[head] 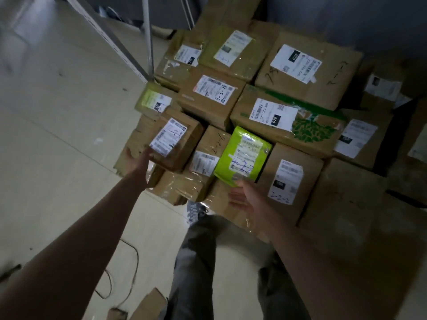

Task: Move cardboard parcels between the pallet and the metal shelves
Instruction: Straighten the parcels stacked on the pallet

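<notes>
A dense stack of brown corrugated cardboard parcels (288, 93) fills the area ahead of and to the right of both hands, each box rectangular, sealed with glossy clear tape and bearing a white printed label, several with handwritten numbers. The largest carton (307, 75) sits well beyond the right hand, its flat top marked in dark pen. Between it and the right hand lies a wide box printed with green leaf shapes (288, 125). Just right of the right hand stands an upright box labelled "2-2-2" (291, 179). A pale, smooth tiled floor (57, 112) spreads to the left of the left hand, and a grey metal shelf frame (147, 38) with slim straight uprights rises well beyond that hand. The left hand (136, 158) is extended with fingers spread and relaxed, touching the near edge of a small cube-like brown box (178, 144); motion blur obscures the exact contact. The right hand (245, 199) is likewise extended with fingers relaxed and holding nothing, its fingertips at or just below the near end of a bright lime-green parcel (242, 155), a soft-cornered packet wrapped in shiny film; whether they touch cannot be determined. A thin dark cable (124, 273) loops on the floor beneath the left forearm.
</notes>
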